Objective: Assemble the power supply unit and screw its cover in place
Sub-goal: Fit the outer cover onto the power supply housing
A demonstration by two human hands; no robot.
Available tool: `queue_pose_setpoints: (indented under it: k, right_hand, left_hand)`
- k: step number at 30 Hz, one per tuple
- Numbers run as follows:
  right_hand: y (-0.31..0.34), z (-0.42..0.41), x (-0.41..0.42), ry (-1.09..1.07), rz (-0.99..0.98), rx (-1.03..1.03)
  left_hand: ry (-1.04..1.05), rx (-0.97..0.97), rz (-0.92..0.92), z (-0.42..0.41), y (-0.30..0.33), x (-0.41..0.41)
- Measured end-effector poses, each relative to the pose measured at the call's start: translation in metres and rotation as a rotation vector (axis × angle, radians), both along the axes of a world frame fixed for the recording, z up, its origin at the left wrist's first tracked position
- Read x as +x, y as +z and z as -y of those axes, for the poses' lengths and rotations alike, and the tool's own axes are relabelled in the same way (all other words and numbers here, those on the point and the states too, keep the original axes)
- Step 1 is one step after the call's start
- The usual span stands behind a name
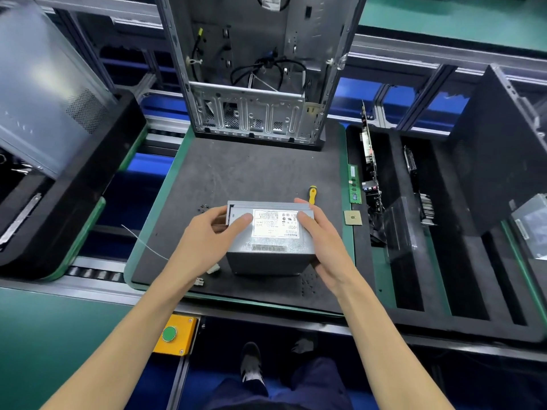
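1. We clasp the power supply unit [270,235] on the black mat [251,173]: left hand [207,235] curled on its left end, right hand [319,235] on its right.
2. Its long axis runs left-right.
3. The yellow screwdriver [312,194] lies just beyond its far right corner, nearer our right hand; the screws [204,207], we judge, off its far left corner.

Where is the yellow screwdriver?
The screwdriver lies on the black mat, just behind the right hand and the power supply, left of the green memory stick.
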State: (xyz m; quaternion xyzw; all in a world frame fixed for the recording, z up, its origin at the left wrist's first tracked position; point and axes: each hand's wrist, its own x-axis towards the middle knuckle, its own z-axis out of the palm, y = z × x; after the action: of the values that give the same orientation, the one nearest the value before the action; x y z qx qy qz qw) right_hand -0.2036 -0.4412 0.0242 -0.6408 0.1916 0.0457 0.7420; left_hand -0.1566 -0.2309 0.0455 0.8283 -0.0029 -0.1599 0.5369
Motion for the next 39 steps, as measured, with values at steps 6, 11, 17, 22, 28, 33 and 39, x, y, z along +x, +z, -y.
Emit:
queue_pose_setpoints:
  k: [6, 11, 17, 22, 28, 33, 39]
  right_hand:
    - [-0.009, 0.000, 0.002, 0.106, 0.047, -0.182]
    - [-0.014, 0.000, 0.001, 0.064, 0.146, -0.278]
    - [-0.024, -0.006, 0.002, -0.233, 0.171, -0.190]
    - [-0.027, -0.006, 0.004, -0.293, 0.180, -0.191]
    - [-0.026, -0.007, -0.001, -0.334, 0.196, -0.138]
    - [-0.026, -0.005, -0.002, -0.285, 0.181, -0.114]
    - [-0.024, -0.004, -0.001, -0.206, 0.222, -0.146]
  left_hand:
    - [-0.070, 0.133, 0.098, 0.003, -0.010, -0.010]
    - [-0.090, 0.027, 0.074, -0.004, -0.012, -0.008]
    - [0.065, -0.124, 0.000, -0.012, -0.016, -0.005]
    - [0.142, -0.036, 0.044, -0.013, -0.017, -0.003]
    - [0.169, 0.026, 0.099, -0.015, -0.016, -0.002]
    - [0.176, 0.047, 0.142, -0.011, -0.013, -0.004]
    - [0.151, -0.038, 0.146, -0.013, -0.014, -0.007]
